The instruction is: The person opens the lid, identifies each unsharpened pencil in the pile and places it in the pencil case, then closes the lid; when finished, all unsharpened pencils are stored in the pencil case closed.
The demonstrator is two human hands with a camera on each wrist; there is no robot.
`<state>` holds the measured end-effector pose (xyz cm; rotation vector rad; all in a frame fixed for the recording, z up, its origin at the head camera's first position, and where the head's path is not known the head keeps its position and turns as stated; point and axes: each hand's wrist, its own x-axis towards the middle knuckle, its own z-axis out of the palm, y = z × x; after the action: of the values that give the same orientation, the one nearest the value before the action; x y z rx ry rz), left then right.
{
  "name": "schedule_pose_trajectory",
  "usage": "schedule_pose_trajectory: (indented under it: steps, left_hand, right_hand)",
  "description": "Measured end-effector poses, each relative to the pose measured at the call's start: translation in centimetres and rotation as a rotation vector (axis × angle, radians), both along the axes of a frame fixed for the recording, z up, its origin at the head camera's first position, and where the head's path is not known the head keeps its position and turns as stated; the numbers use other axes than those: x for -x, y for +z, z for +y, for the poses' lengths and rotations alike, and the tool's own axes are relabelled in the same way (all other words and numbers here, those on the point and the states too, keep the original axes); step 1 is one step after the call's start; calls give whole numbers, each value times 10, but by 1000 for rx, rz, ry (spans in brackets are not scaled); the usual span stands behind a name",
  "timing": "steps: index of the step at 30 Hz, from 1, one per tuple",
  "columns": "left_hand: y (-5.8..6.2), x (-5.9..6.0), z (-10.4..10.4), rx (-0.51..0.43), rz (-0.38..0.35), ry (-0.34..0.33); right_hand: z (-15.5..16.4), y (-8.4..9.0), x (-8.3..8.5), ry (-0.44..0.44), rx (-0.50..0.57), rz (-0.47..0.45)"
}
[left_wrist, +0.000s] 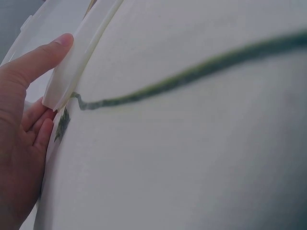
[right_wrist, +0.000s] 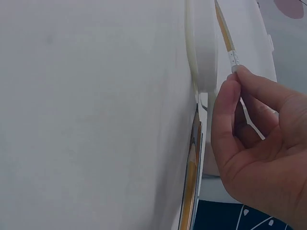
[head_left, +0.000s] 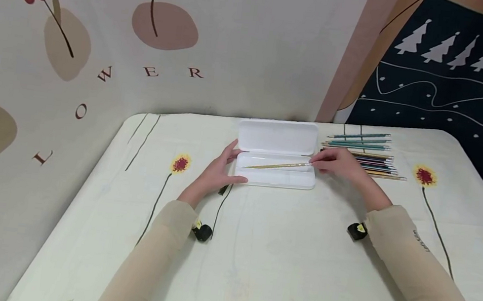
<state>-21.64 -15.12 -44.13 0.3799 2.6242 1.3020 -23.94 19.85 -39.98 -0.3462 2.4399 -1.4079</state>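
Observation:
A white pencil case (head_left: 274, 179) lies on the table with its lid (head_left: 277, 137) folded back. My left hand (head_left: 214, 174) grips its left end. In the left wrist view the thumb (left_wrist: 53, 51) lies over the rim, with the other fingers curled by the corner. Between thumb and fingertips, my right hand (head_left: 339, 163) pinches a yellow pencil (head_left: 276, 166) by its eraser end. That pencil points left across the case's tray, its pale ferrule (right_wrist: 233, 58) showing in the right wrist view. No other pencil shows in the tray.
Right of the case lies a row of pencils: green ones (head_left: 363, 145) at the back, dark ones (head_left: 376, 162) nearer, and a yellow one (head_left: 388, 177) in front. A flower-printed cloth (head_left: 274, 258) covers the table. Black wrist cameras (head_left: 202, 232) hang under both sleeves.

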Motion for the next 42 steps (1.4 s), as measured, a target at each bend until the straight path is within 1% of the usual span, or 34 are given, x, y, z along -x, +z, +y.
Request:
schedule_pose_trajectory:
  steps: [6,10,17,22,24,29,32,37,42]
  left_hand:
    - [-1,0,0,-2,4,-4]
    - [-2,0,0,-3,10,-6]
    - [-1,0,-1,3,8,1]
    - [-1,0,0,4,7,0]
    - [-1,0,0,5,8,-2]
    - [-1,0,-1,1,12,-6]
    - [-1,0,-1,8,12,-7]
    - [-1,0,-1,15,12,-8]
    - [-1,0,-1,12,7,-3]
  right_hand:
    - [-1,2,-1,33,-47,-4]
    - [3,5,-2,29,-57,3]
    - [11,14,-4,-19,-70,-2]
    - [20,16,-3,-37,-70,-32]
    - [23,16,-3,-58,-65,-34]
    - [29,15,-3,-132,-64,-15]
    - [33,14,-2,-159,-71,-8]
    - [41,15,-3,-173,-118,28]
    - [48,18,-5,-192,-142,55]
